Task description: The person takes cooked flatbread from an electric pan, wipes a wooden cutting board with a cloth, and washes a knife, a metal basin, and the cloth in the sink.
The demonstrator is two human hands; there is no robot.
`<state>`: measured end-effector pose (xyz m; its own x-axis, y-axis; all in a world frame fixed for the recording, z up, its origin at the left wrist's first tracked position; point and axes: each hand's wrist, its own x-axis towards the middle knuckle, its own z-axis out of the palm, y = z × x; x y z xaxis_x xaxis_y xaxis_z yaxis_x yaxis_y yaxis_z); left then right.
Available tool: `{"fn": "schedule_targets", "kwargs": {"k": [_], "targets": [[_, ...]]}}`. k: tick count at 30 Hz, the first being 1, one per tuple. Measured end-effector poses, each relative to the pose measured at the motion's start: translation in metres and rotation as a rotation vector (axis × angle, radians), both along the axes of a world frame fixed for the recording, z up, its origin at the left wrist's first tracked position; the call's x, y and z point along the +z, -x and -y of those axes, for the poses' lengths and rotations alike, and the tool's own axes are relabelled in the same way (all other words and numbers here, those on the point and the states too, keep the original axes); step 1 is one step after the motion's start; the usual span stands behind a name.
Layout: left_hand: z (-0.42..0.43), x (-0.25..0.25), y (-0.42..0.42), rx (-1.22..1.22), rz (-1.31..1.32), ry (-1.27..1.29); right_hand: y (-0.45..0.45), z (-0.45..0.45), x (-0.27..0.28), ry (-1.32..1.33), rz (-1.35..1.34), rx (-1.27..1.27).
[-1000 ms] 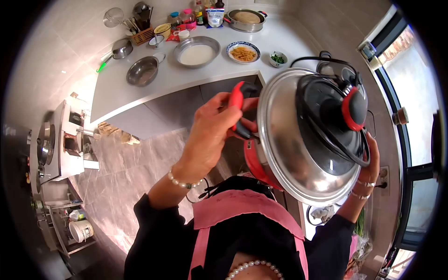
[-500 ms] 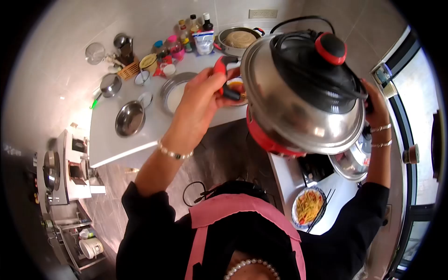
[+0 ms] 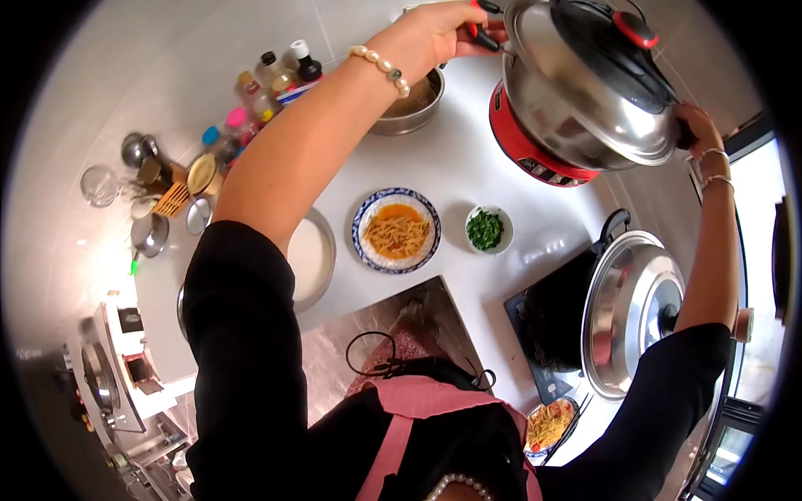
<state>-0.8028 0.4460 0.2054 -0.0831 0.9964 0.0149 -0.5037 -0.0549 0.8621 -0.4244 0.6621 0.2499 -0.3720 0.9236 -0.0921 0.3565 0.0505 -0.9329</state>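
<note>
In the head view, a lidded electric pot (image 3: 539, 104) with steel sides is at the back right corner, above a red base (image 3: 518, 142). Its domed lid has a red and black knob (image 3: 636, 29). My left hand (image 3: 447, 27) is closed on the red and black side handle. On the opposite side, my right hand (image 3: 700, 127) grips the other handle, which is mostly hidden by the fingers. Whether the base rests on the counter I cannot tell. Below the pot are a white bowl of chopped greens (image 3: 486, 230) and a blue-rimmed plate of shredded food (image 3: 397, 234).
A steel pan with a lid (image 3: 631, 313) stands at a black hob (image 3: 547, 326) on the right. Noodles (image 3: 549, 423) sit on a plate lower right. A steel pan (image 3: 409, 113), bottles (image 3: 277, 73) and a tray of white stuff (image 3: 309, 259) lie around my left arm.
Both hands have carried the pot away from my body, toward the back corner of the counter. The view has turned, and the greens and blue-rimmed plate now show fully.
</note>
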Motion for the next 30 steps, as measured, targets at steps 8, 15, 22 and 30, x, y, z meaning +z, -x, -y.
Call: {"fn": "schedule_targets", "kwargs": {"k": [8,15,22,30], "targets": [[-0.079,-0.095,0.032,0.083,0.029,0.298,0.047,-0.075,-0.143,0.028,0.122,-0.315],[-0.115,-0.144,0.066,0.174,-0.036,0.397,0.1,-0.062,-0.197,0.063,-0.059,-0.504],[-0.14,-0.168,0.097,0.193,-0.091,0.411,0.134,-0.072,-0.21,0.121,-0.228,-0.515],[-0.158,-0.193,0.135,0.269,0.146,0.3,0.158,-0.088,-0.197,-0.298,0.359,-0.367]]}}
